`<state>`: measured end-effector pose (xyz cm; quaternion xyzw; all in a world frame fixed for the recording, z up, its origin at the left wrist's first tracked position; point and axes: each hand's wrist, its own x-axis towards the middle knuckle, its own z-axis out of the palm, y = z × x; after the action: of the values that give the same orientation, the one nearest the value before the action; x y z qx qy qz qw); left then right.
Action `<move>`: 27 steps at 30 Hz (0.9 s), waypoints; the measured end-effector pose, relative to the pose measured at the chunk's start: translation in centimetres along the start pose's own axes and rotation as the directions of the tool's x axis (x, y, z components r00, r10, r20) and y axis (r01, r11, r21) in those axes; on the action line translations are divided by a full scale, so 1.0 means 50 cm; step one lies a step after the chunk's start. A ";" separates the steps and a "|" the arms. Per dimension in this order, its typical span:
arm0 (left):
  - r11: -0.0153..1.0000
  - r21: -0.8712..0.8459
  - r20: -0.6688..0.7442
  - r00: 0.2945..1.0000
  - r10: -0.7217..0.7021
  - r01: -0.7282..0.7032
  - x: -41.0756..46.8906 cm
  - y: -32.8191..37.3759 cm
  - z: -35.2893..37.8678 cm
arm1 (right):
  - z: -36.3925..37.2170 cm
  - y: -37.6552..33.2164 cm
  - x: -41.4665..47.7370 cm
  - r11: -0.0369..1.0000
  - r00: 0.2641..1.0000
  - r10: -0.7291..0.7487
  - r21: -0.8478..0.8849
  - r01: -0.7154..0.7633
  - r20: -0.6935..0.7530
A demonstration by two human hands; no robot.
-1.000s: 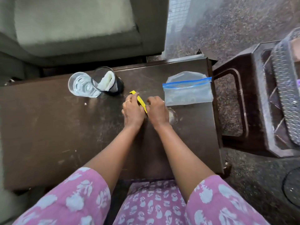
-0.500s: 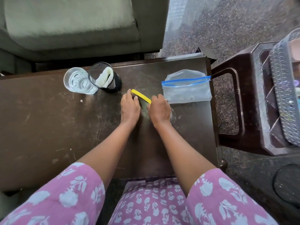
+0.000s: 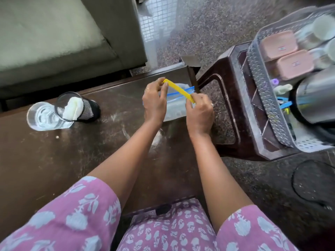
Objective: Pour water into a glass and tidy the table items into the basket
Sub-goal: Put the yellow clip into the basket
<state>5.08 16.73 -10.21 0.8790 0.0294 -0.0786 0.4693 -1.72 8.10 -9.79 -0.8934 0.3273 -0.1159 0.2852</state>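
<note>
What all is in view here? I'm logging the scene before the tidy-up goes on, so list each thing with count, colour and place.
glass: 1, clear, holds water, left on the table
mesh cup: 1, black, white cloth inside, touching the glass on its right
zip bag: 1, clear with blue seal, far right of the table, under the hands
yellow clip: 1, yellow, held above the bag
table: 1, dark brown, centre
stool: 1, dark brown, right of the table
basket: 1, grey perforated, on the stool
pink boxes: 2, pink, in the basket
steel flask: 1, silver, in the basket
sofa: 1, grey-green, beyond the table
left hand: on the clip's far end
right hand: on the clip's near end
</note>
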 end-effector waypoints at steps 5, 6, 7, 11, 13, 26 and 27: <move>0.981 -0.009 0.073 0.978 0.195 -0.195 0.005 0.117 0.084 | -0.085 0.049 0.070 0.999 0.978 0.042 0.022 -0.038 -0.206; 0.971 -0.006 0.096 0.967 0.237 -0.238 0.005 0.141 0.101 | -0.104 0.058 0.083 0.998 0.969 0.055 0.028 -0.050 -0.242; 0.960 -0.004 0.120 0.953 0.279 -0.281 0.006 0.165 0.117 | -0.121 0.067 0.094 0.997 0.957 0.071 0.040 -0.063 -0.282; 0.916 0.004 0.224 0.893 0.390 -0.401 0.018 0.252 0.179 | -0.187 0.106 0.138 0.985 0.899 0.170 0.087 -0.147 -0.403; 0.890 0.072 0.262 0.869 0.419 -0.450 0.026 0.284 0.212 | -0.213 0.127 0.160 0.972 0.877 0.234 0.106 -0.209 -0.420; 0.742 0.400 0.449 0.821 0.354 -0.538 0.033 0.363 0.321 | -0.273 0.194 0.242 0.902 0.861 0.415 0.007 -0.433 -0.295; 0.730 0.423 0.465 0.820 0.333 -0.536 0.032 0.365 0.326 | -0.272 0.197 0.246 0.899 0.860 0.421 0.007 -0.438 -0.289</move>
<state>7.16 -7.01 -4.42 0.9257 -0.2900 -0.1282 0.2064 -2.87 -11.94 -4.27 -0.7800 0.5588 -0.1662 0.2273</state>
